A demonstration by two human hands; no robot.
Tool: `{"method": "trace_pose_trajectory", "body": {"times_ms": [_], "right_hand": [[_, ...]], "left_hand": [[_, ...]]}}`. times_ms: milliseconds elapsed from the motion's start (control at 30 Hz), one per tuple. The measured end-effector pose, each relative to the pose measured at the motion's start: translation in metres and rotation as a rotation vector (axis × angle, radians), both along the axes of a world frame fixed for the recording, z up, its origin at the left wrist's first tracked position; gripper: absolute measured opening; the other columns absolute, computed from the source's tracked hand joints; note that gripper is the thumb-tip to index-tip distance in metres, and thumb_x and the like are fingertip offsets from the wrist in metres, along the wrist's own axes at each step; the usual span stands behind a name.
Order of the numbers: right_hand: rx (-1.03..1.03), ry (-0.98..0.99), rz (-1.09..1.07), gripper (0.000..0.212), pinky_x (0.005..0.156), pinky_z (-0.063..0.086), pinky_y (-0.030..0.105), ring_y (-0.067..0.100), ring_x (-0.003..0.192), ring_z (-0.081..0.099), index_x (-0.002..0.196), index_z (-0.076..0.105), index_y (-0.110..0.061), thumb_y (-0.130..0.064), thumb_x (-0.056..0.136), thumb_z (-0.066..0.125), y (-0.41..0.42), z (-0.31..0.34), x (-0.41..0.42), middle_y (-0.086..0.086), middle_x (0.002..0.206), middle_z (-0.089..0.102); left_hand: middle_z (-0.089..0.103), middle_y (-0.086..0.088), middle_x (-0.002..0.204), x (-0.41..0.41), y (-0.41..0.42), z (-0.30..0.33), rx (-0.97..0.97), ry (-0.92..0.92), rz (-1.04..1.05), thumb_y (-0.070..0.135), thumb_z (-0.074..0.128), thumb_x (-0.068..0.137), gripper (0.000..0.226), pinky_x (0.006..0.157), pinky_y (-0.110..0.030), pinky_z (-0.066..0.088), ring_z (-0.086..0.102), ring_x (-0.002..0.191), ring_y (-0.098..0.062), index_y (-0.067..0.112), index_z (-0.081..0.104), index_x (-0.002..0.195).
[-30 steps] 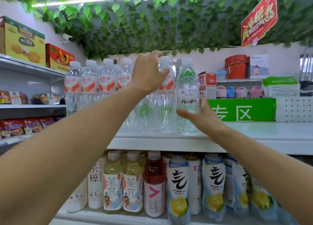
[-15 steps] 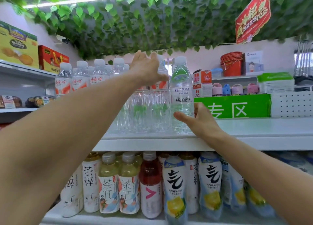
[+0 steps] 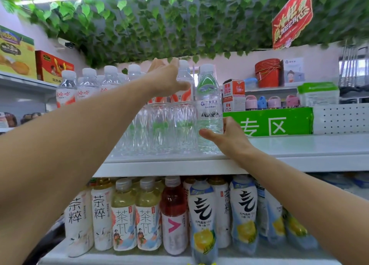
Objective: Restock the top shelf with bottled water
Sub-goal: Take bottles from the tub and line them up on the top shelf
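**Water bottles on the top shelf**

A row of clear water bottles (image 3: 159,125) with red-and-white labels stands on the top shelf (image 3: 299,156), full of water. At the row's right end stands a green-labelled bottle (image 3: 209,109), also full and upright. The shelf below holds tea and juice bottles (image 3: 147,214).

The left hand (image 3: 165,81) reaches over the row, fingers spread, thumb touching a bottle's neck. The right hand (image 3: 229,138) holds the green-labelled bottle low on its body, thumb in front, fingers curled behind.
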State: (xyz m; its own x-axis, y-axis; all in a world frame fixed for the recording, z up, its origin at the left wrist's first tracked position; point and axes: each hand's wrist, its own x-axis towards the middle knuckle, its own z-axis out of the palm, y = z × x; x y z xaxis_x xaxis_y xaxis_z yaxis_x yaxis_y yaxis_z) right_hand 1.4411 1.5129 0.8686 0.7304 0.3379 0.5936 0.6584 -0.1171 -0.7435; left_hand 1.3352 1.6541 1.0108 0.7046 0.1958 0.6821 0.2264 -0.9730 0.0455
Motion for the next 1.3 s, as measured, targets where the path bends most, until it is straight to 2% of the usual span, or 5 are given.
{"method": "trace_pose_trajectory", "body": {"times_ms": [233,433,667,967,1300], "right_hand": [[-0.022,0.012,-0.018,0.083,0.108,0.041,0.046,0.027,0.128,0.050,0.140,0.039,-0.008,-0.046,0.078,0.079,0.009,0.004,0.008,0.009,0.139,0.053],[-0.040,0.007,-0.039,0.081,0.109,0.040,0.042,0.026,0.129,0.050,0.140,0.040,-0.007,-0.045,0.079,0.078,0.013,0.005,0.012,0.009,0.140,0.053],[-0.054,0.002,-0.042,0.084,0.111,0.038,0.044,0.026,0.131,0.047,0.143,0.037,-0.008,-0.047,0.080,0.076,0.009,0.002,0.009,0.008,0.142,0.049],[0.087,-0.520,-0.183,0.032,0.092,0.047,0.037,0.016,0.107,0.055,0.122,0.058,-0.014,-0.019,0.091,0.064,-0.017,-0.044,-0.065,-0.005,0.115,0.057],[-0.298,-0.495,-0.029,0.024,0.077,0.050,0.041,0.020,0.092,0.060,0.107,0.061,-0.018,-0.029,0.087,0.057,0.015,-0.157,-0.158,-0.004,0.099,0.062]], "left_hand": [[0.028,-0.023,0.155,0.001,-0.001,-0.007,-0.034,-0.019,0.005,0.050,0.052,0.097,0.087,0.120,-0.048,0.006,-0.002,0.150,-0.033,0.011,0.002,0.157],[0.016,-0.020,0.159,0.001,-0.005,-0.011,-0.065,-0.045,0.003,0.048,0.051,0.098,0.085,0.118,-0.046,0.015,0.010,0.148,-0.035,0.013,0.002,0.158],[0.037,-0.017,0.148,-0.004,-0.012,-0.035,0.020,-0.138,-0.005,0.040,0.059,0.095,0.082,0.116,-0.043,0.020,0.024,0.140,-0.031,0.012,0.012,0.156],[0.057,0.005,0.128,-0.081,-0.017,-0.160,-0.063,-0.361,-0.247,0.034,0.062,0.094,0.040,0.096,-0.041,0.049,0.054,0.113,-0.012,0.022,0.056,0.131],[0.068,0.014,0.087,-0.168,0.024,-0.304,-0.431,-0.104,-0.224,0.034,0.064,0.092,0.018,0.076,-0.039,0.055,0.064,0.081,-0.008,0.028,0.067,0.108]]}}
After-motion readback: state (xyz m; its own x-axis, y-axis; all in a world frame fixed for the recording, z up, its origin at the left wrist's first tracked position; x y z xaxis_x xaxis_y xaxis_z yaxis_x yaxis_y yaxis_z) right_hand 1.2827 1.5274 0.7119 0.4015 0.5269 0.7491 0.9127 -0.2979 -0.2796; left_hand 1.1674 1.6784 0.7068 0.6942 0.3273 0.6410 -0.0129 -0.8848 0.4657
